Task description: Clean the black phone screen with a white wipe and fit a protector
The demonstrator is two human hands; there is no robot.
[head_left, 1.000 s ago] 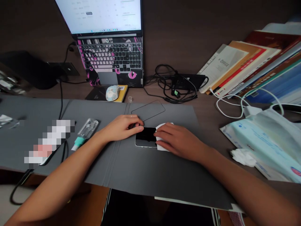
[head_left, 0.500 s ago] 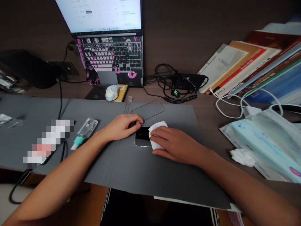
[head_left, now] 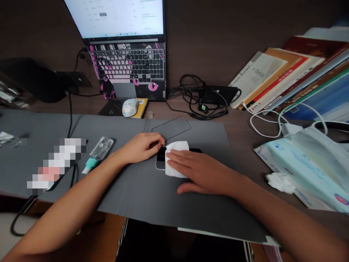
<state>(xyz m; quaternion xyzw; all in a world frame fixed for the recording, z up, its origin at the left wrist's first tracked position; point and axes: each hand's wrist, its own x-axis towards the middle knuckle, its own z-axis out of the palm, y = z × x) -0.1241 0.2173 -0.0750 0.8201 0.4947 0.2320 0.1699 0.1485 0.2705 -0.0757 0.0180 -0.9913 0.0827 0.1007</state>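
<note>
Right hand (head_left: pixel 200 169), one, centre: open, fingers extended, thumb spread, laid flat on one white wipe (head_left: pixel 177 146); forearm from lower right. Left hand (head_left: pixel 140 147), one, centre: loosely curled, thumb near fingertips, any grip cannot be told; forearm from lower left. Phone (head_left: pixel 160 157), one, centre, partly beneath wipe. Clear bottle (head_left: pixel 101 148), one, left. Black-edged rectangle (head_left: pixel 171 128), one, beyond phone. Laptop (head_left: pixel 131 65), one, upper left.

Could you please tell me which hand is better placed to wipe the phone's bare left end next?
Probably the right hand: its fingers lie on the cloth, over the phone beside that end. The left hand shows no cloth and is by the far left corner.
</note>
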